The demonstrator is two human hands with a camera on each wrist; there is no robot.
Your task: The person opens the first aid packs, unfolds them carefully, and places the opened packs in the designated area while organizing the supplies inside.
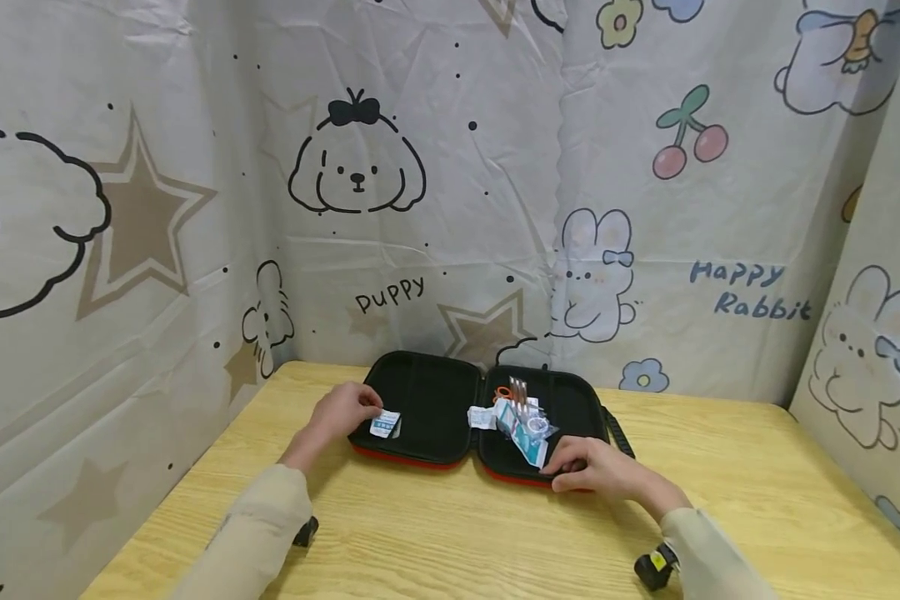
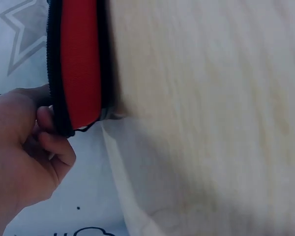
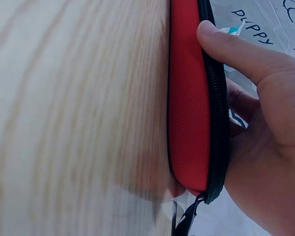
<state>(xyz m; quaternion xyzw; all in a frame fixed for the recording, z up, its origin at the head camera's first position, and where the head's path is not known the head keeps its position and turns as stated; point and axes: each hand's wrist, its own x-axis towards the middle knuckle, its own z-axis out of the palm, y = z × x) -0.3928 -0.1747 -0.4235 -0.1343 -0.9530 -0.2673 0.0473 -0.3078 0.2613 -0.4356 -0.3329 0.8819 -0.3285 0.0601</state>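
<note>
A zip-up case (image 1: 427,392), black inside and red outside, lies unfolded on the table. At its left edge my left hand (image 1: 341,410) pinches a small white and teal packet (image 1: 385,423) over the left half. The left wrist view shows curled fingers beside the red case wall (image 2: 81,64); the packet is hidden there. My right hand (image 1: 596,467) grips the front rim of the right half. Its thumb (image 3: 231,44) lies over the zip edge, with the other fingers inside. Near those fingers is a blue and white packet (image 1: 523,435).
The right half also holds orange-handled scissors (image 1: 502,393), shiny metallic strips (image 1: 519,396), a clear bag with a round item (image 1: 538,427) and a white packet (image 1: 482,417) across the hinge. A black strap (image 1: 618,433) hangs off the right side. Printed cloth (image 1: 435,167) stands behind the table.
</note>
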